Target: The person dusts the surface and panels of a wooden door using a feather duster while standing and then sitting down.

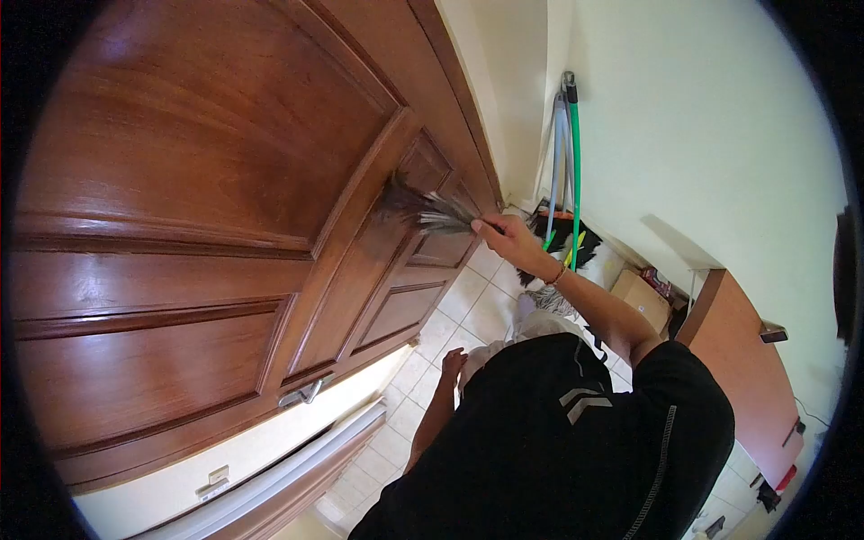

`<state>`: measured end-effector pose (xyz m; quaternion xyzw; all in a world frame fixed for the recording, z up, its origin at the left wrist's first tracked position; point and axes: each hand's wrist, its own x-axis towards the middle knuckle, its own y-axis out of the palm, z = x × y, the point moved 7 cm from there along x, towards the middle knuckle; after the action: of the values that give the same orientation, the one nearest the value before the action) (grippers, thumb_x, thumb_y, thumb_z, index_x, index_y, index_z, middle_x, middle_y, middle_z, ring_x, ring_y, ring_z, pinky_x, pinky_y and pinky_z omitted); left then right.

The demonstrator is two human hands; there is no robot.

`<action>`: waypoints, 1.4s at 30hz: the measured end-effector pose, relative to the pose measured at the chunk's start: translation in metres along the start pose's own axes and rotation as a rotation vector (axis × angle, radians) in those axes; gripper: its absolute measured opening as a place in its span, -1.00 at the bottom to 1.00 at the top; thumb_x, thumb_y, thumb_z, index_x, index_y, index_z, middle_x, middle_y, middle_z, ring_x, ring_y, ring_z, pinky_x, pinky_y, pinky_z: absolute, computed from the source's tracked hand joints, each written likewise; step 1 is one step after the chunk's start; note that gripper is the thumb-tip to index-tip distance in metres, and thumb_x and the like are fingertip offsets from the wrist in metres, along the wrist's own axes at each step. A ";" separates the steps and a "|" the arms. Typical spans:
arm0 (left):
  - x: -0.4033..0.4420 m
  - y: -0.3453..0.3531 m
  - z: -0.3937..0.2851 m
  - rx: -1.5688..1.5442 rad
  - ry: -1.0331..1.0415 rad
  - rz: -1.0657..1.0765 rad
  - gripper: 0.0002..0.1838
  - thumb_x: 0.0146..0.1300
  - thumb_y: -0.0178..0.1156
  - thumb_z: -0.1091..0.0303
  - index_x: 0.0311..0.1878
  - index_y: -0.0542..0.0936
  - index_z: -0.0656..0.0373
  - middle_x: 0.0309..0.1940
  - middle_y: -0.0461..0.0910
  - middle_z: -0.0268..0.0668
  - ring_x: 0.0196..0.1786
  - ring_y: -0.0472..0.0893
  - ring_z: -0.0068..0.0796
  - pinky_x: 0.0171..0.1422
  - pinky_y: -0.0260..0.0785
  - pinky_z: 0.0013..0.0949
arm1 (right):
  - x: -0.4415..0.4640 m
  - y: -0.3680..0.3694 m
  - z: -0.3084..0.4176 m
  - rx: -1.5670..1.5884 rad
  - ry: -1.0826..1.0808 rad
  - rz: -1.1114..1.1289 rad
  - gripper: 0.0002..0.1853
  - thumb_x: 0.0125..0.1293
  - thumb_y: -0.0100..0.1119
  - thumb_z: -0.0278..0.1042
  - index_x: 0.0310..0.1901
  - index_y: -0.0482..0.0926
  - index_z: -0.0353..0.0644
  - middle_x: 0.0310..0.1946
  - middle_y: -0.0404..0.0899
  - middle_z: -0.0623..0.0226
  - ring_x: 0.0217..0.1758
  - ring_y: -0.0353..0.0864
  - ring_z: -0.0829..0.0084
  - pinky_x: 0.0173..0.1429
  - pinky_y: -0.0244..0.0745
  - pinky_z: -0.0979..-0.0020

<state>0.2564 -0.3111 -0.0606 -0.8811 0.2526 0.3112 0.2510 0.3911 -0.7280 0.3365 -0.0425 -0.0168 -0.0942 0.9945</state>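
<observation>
My right hand [508, 236] is closed round the thin dark handle of a feather duster [441, 213]. The duster's grey and dark feathers reach left against a panelled brown wooden door [180, 180], and their dark tips look blurred. Lower down, my left hand [454, 362] hangs beside my body with its fingers partly curled; whether it holds anything cannot be made out. A metal door handle [310, 391] sits near the door's lower edge.
Brooms with a green pole [576, 180] lean in the corner by the pale wall [693, 117]. A cardboard box [641, 301] and a brown wooden cabinet [742, 360] stand at the right. Light floor tiles [462, 292] show below.
</observation>
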 end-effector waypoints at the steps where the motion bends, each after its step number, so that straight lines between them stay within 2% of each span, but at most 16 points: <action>1: -0.001 0.001 0.003 -0.142 -0.076 -0.016 -0.60 0.61 -0.03 0.19 0.28 0.60 0.17 -0.01 0.75 -0.04 -0.01 0.74 -0.30 0.12 0.62 -0.27 | -0.001 -0.002 -0.001 0.194 0.121 -0.054 -0.54 0.62 0.07 0.07 -0.24 0.61 -0.22 -0.63 0.32 0.55 -0.64 0.27 0.59 -0.55 0.09 0.37; 3: -0.005 0.001 0.001 -0.269 -0.191 -0.035 -0.59 0.60 -0.06 0.20 0.29 0.60 0.18 -0.01 0.75 -0.05 -0.02 0.73 -0.30 0.11 0.61 -0.25 | -0.005 0.000 -0.003 0.581 0.363 -0.156 -0.56 0.62 0.07 0.08 -0.22 0.60 -0.17 -0.64 0.25 0.59 -0.68 0.14 0.67 -0.59 -0.02 0.46; 6: -0.008 0.000 -0.007 -0.251 -0.251 -0.039 -0.58 0.59 -0.08 0.21 0.29 0.60 0.18 -0.02 0.76 -0.06 -0.03 0.74 -0.31 0.10 0.61 -0.25 | -0.010 0.012 0.013 0.650 0.497 0.086 -0.60 0.62 0.07 0.08 -0.18 0.60 -0.12 -0.65 0.14 0.64 -0.70 0.02 0.73 -0.62 -0.13 0.53; 9: -0.003 -0.001 0.004 -0.256 -0.235 -0.036 -0.60 0.60 -0.07 0.23 0.29 0.60 0.18 -0.03 0.76 -0.06 -0.05 0.74 -0.32 0.09 0.62 -0.27 | -0.012 0.013 0.021 0.660 0.511 0.101 -0.61 0.61 0.09 0.07 -0.21 0.59 -0.11 -0.65 0.15 0.64 -0.70 0.02 0.73 -0.62 -0.14 0.53; 12: -0.008 -0.004 -0.001 -0.242 -0.260 -0.051 -0.61 0.61 -0.05 0.23 0.27 0.61 0.21 -0.05 0.76 -0.04 -0.06 0.75 -0.32 0.09 0.63 -0.29 | -0.004 0.002 0.023 0.885 0.431 -0.145 -0.60 0.61 0.07 0.11 -0.19 0.57 -0.08 -0.66 0.12 0.66 -0.72 -0.02 0.75 -0.64 -0.15 0.56; 15: -0.008 -0.005 0.002 -0.249 -0.218 -0.060 -0.62 0.62 -0.02 0.23 0.25 0.61 0.24 -0.07 0.75 -0.03 -0.06 0.75 -0.32 0.09 0.63 -0.31 | -0.018 0.032 0.033 0.631 0.581 0.139 -0.61 0.60 0.10 0.09 -0.21 0.58 -0.09 -0.65 0.13 0.66 -0.70 0.02 0.72 -0.62 -0.15 0.53; 16: -0.012 -0.007 0.001 -0.245 -0.195 -0.062 -0.62 0.62 -0.01 0.23 0.25 0.61 0.25 -0.08 0.75 -0.03 -0.06 0.75 -0.33 0.09 0.63 -0.31 | -0.024 0.045 0.034 0.581 0.555 0.254 -0.61 0.60 0.09 0.09 -0.20 0.57 -0.09 -0.65 0.12 0.67 -0.72 0.01 0.72 -0.63 -0.16 0.52; 23: -0.027 -0.016 0.006 -0.310 -0.189 -0.078 -0.64 0.64 -0.01 0.18 0.23 0.62 0.17 -0.10 0.77 -0.07 -0.05 0.75 -0.31 0.10 0.63 -0.29 | -0.035 0.076 0.024 0.871 0.472 -0.119 -0.57 0.58 0.12 0.16 -0.22 0.55 -0.08 -0.67 0.17 0.65 -0.72 0.02 0.72 -0.65 -0.16 0.52; 25: -0.027 -0.016 0.016 -0.277 -0.105 -0.074 -0.63 0.64 -0.03 0.17 0.24 0.62 0.17 -0.09 0.77 -0.06 -0.03 0.76 -0.31 0.10 0.63 -0.29 | -0.048 0.103 0.028 0.792 0.522 0.041 -0.58 0.58 0.12 0.15 -0.22 0.53 -0.07 -0.66 0.18 0.65 -0.72 0.03 0.72 -0.65 -0.16 0.52; 27: -0.024 -0.018 0.035 -0.334 -0.155 -0.093 -0.63 0.64 -0.02 0.18 0.24 0.62 0.17 -0.06 0.77 -0.05 -0.02 0.76 -0.31 0.11 0.64 -0.28 | -0.061 0.126 0.032 0.704 0.570 0.196 -0.59 0.58 0.12 0.15 -0.21 0.51 -0.05 -0.65 0.20 0.64 -0.73 0.04 0.72 -0.65 -0.15 0.52; 31: -0.040 -0.024 0.053 -0.391 -0.225 -0.116 -0.64 0.62 0.00 0.21 0.24 0.63 0.16 -0.05 0.77 -0.07 -0.05 0.77 -0.31 0.09 0.64 -0.30 | -0.064 0.133 0.033 0.835 0.497 -0.116 -0.60 0.58 0.12 0.17 -0.21 0.54 -0.03 -0.65 0.19 0.65 -0.73 0.02 0.74 -0.64 -0.14 0.54; 32: -0.049 -0.028 0.053 -0.377 -0.233 -0.127 -0.64 0.61 0.00 0.21 0.24 0.64 0.16 -0.05 0.77 -0.09 -0.06 0.77 -0.31 0.08 0.65 -0.30 | -0.067 0.145 0.036 0.832 0.509 -0.052 -0.61 0.60 0.10 0.14 -0.23 0.51 -0.01 -0.64 0.19 0.65 -0.73 0.02 0.75 -0.65 -0.13 0.56; 35: -0.049 -0.030 0.066 0.575 0.296 -0.017 -0.65 0.58 0.00 0.25 0.25 0.63 0.14 -0.08 0.77 -0.13 -0.14 0.76 -0.33 0.00 0.65 -0.30 | -0.091 0.191 0.045 0.597 0.578 0.291 -0.62 0.61 0.08 0.14 -0.19 0.49 -0.01 -0.63 0.16 0.65 -0.73 -0.01 0.76 -0.66 -0.15 0.56; 39: -0.066 -0.046 0.131 -0.626 -0.215 0.021 -0.67 0.51 0.10 0.29 0.24 0.66 0.06 0.00 0.76 -0.06 -0.14 0.77 -0.36 -0.07 0.66 -0.35 | -0.101 0.219 0.048 0.784 0.511 -0.038 -0.64 0.61 0.09 0.11 -0.15 0.53 -0.04 -0.64 0.16 0.65 -0.73 -0.02 0.76 -0.65 -0.17 0.55; 40: -0.080 -0.052 0.138 -0.662 -0.205 -0.012 -0.65 0.48 0.17 0.20 0.24 0.68 0.04 0.07 0.75 -0.10 -0.02 0.77 -0.34 0.04 0.66 -0.31 | -0.106 0.235 0.050 0.742 0.519 0.038 -0.64 0.61 0.09 0.10 -0.15 0.52 -0.04 -0.64 0.16 0.65 -0.73 -0.02 0.76 -0.65 -0.17 0.55; 42: -0.097 -0.068 0.119 0.333 0.261 -0.008 -0.61 0.46 0.20 0.14 0.25 0.67 0.04 0.12 0.74 -0.15 0.09 0.73 -0.28 0.15 0.63 -0.24 | -0.117 0.264 0.053 0.661 0.532 0.185 -0.65 0.62 0.09 0.09 -0.17 0.51 -0.03 -0.64 0.17 0.65 -0.73 -0.02 0.75 -0.66 -0.16 0.55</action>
<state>0.1814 -0.1608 -0.0572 -0.8613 0.3275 0.1472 0.3595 0.3245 -0.4432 0.3628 0.3025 0.2146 -0.0018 0.9287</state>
